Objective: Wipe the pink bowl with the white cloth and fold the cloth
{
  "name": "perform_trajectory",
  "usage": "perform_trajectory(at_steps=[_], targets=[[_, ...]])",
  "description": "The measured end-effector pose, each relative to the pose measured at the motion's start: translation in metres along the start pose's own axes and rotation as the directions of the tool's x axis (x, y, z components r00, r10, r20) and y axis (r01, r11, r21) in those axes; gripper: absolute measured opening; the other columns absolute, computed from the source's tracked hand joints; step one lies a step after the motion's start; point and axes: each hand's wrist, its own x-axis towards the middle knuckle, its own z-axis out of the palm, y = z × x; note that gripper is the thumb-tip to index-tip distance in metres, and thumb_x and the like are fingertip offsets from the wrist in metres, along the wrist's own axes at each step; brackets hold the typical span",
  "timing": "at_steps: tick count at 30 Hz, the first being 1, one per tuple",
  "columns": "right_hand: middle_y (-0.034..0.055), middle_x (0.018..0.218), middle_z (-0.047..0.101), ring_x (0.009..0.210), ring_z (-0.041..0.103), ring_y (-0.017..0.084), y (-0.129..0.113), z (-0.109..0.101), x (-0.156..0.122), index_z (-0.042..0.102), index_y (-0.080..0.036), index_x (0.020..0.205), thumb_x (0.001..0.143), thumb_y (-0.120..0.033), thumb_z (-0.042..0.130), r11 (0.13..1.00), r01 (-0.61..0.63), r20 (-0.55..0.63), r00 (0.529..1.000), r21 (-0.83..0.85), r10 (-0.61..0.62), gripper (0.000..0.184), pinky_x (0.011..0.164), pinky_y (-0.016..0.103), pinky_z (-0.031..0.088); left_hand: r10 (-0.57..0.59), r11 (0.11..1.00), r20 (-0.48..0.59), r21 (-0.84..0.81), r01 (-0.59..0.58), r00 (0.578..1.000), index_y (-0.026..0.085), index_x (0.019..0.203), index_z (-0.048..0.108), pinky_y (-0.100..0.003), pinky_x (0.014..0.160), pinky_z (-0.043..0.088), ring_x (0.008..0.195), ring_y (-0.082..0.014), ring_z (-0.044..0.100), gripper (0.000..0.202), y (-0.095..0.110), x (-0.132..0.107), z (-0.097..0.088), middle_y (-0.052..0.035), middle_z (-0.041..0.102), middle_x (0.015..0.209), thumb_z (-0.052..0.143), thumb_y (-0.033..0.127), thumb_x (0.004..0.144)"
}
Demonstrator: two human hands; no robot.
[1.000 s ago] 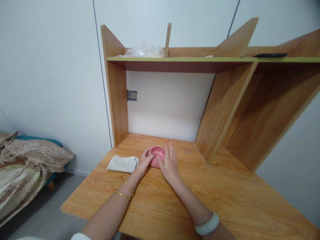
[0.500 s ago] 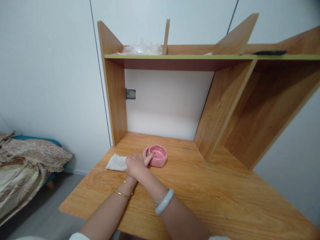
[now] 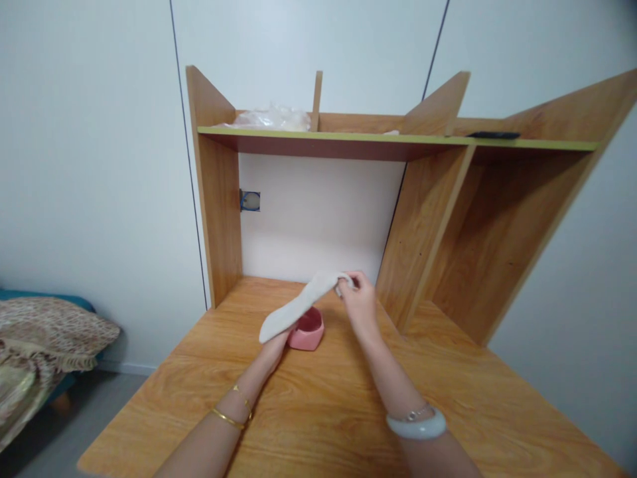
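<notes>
A pink faceted bowl stands on the wooden desktop, partly covered from above by a pale cloth. At its left side is my left hand, closed on the bowl's edge; the cloth hides most of its fingers. My right hand, raised to the right of the bowl, pinches one end of the white cloth. From there the cloth stretches down and left in a long strip, over the bowl and the left hand's fingers.
A wooden hutch with an upright side panel and a shelf rises behind the desk. On the shelf lie a clear plastic bag and a dark flat object. A blanket-covered bed is at left.
My right hand has picked up the cloth from the desk left of the bowl and carried it right and up, no longer crossing over my left hand. The view has shifted slightly.
</notes>
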Motion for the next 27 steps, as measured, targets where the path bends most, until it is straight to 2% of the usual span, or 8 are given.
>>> perform_trajectory(at_steps=[3, 6, 10, 13, 16, 18, 22, 27], targets=[[-0.0003, 0.067, 0.057, 0.063, 0.051, 0.013, 0.014, -0.047, 0.021, 0.057, -0.016, 0.071, 0.065, -0.03, 0.054, 1.0, -0.01, -0.22, 0.975, 0.021, 0.014, 0.016, 0.063, 0.027, 0.041, 0.006, 1.0, -0.01, 0.008, -0.006, 1.0, 0.017, 0.104, 0.057, -0.031, 0.093, 0.037, 0.107, -0.022, 0.051, 0.044, -0.005, 0.002, -0.002, -0.0076, 0.06, 0.111, 0.066, 0.025, 0.062], [0.0014, 0.075, 0.059, 0.07, 0.053, 0.014, 0.023, -0.082, 0.032, 0.059, -0.015, 0.078, 0.064, -0.029, 0.055, 0.997, 0.063, -0.42, 0.907, 0.052, -0.035, 0.02, 0.068, 0.029, 0.042, -0.029, 1.0, -0.021, 0.006, 0.029, 0.999, 0.017, 0.106, 0.055, -0.029, 0.086, 0.041, 0.099, -0.0196, 0.055, 0.045, -0.009, 0.004, -0.003, -0.0077, 0.061, 0.108, 0.064, 0.025, 0.063], [0.0035, 0.08, 0.058, 0.082, 0.052, 0.018, 0.026, -0.107, 0.035, 0.064, -0.017, 0.083, 0.066, -0.028, 0.053, 0.979, 0.097, -0.485, 0.857, -0.178, -0.173, 0.023, 0.077, 0.035, 0.04, -0.079, 0.997, 0.018, 0.018, 0.079, 0.997, 0.014, 0.1, 0.06, -0.026, 0.073, 0.045, 0.083, -0.0179, 0.06, 0.039, -0.009, 0.003, -0.005, -0.0064, 0.066, 0.093, 0.063, 0.027, 0.063], [0.0049, 0.082, 0.053, 0.089, 0.047, 0.021, 0.034, -0.107, 0.027, 0.068, -0.018, 0.081, 0.065, -0.031, 0.053, 0.924, 0.069, -0.391, 0.892, -0.376, -0.226, 0.025, 0.082, 0.038, 0.037, -0.087, 0.996, 0.038, 0.025, 0.086, 0.995, 0.013, 0.096, 0.062, -0.025, 0.069, 0.045, 0.077, -0.0172, 0.06, 0.037, -0.006, 0.002, -0.005, -0.005, 0.067, 0.084, 0.063, 0.026, 0.062], [0.0054, 0.083, 0.048, 0.078, 0.047, 0.019, 0.05, -0.091, 0.009, 0.069, -0.017, 0.083, 0.067, -0.034, 0.05, 0.925, 0.071, -0.193, 0.969, -0.374, -0.152, 0.03, 0.075, 0.036, 0.041, -0.088, 0.996, 0.046, 0.026, 0.087, 0.995, 0.014, 0.097, 0.062, -0.025, 0.071, 0.045, 0.078, -0.0175, 0.06, 0.038, -0.003, 0.0, -0.004, -0.0049, 0.067, 0.086, 0.063, 0.026, 0.061], [0.0056, 0.083, 0.048, 0.074, 0.048, 0.019, 0.062, -0.076, -0.007, 0.069, -0.018, 0.084, 0.069, -0.035, 0.049, 0.939, 0.072, -0.042, 0.995, -0.336, -0.091, 0.03, 0.069, 0.035, 0.043, -0.082, 0.996, 0.054, 0.025, 0.081, 0.995, 0.014, 0.099, 0.062, -0.026, 0.073, 0.045, 0.081, -0.0184, 0.06, 0.04, 0.0, -0.001, -0.004, -0.0053, 0.067, 0.089, 0.064, 0.026, 0.06], [0.0078, 0.097, 0.052, 0.091, 0.051, 0.022, 0.074, -0.05, -0.036, 0.069, -0.024, 0.086, 0.074, -0.031, 0.047, 0.962, 0.1, 0.163, 0.985, -0.253, -0.059, 0.026, 0.078, 0.036, 0.044, -0.051, 0.998, 0.057, 0.042, 0.048, 0.997, 0.015, 0.103, 0.06, -0.029, 0.081, 0.045, 0.094, -0.0219, 0.057, 0.047, 0.006, -0.006, 0.0, -0.0071, 0.064, 0.101, 0.068, 0.027, 0.059], [0.0072, 0.118, 0.049, 0.11, 0.047, 0.023, 0.071, -0.037, -0.058, 0.066, -0.026, 0.097, 0.078, -0.024, 0.042, 0.97, 0.156, 0.299, 0.95, -0.188, -0.095, 0.031, 0.094, 0.039, 0.037, -0.062, 0.997, 0.079, 0.049, 0.058, 0.995, 0.016, 0.106, 0.059, -0.033, 0.089, 0.042, 0.104, -0.0246, 0.054, 0.052, 0.005, -0.012, 0.005, -0.0088, 0.061, 0.109, 0.071, 0.028, 0.057]])
